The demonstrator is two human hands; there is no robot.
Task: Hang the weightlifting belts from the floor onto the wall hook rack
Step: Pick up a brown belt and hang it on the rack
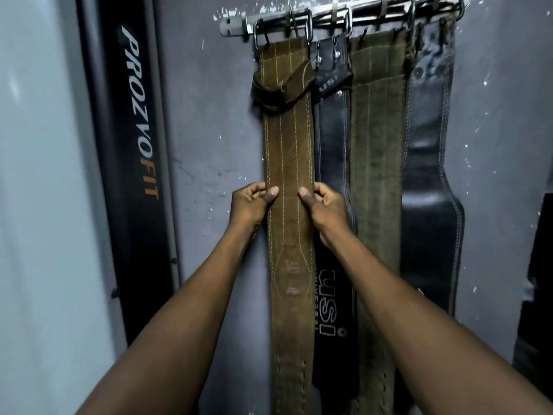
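A metal wall hook rack (236,25) runs along the top of the grey wall. Several belts hang from it side by side. The leftmost is a brown suede belt (288,145) with pale stitching, its buckle over a hook. My left hand (251,205) pinches its left edge at mid-height, thumb on the front. My right hand (324,206) pinches its right edge at the same height. To the right hang a black USI belt (332,139), an olive suede belt (375,175) and a wide black leather belt (431,190).
A dark upright frame (131,145) lettered PROZVOFIT stands against the wall on the left. A pale panel (39,205) fills the far left. A dark object (538,295) sits at the right edge. The floor is out of view.
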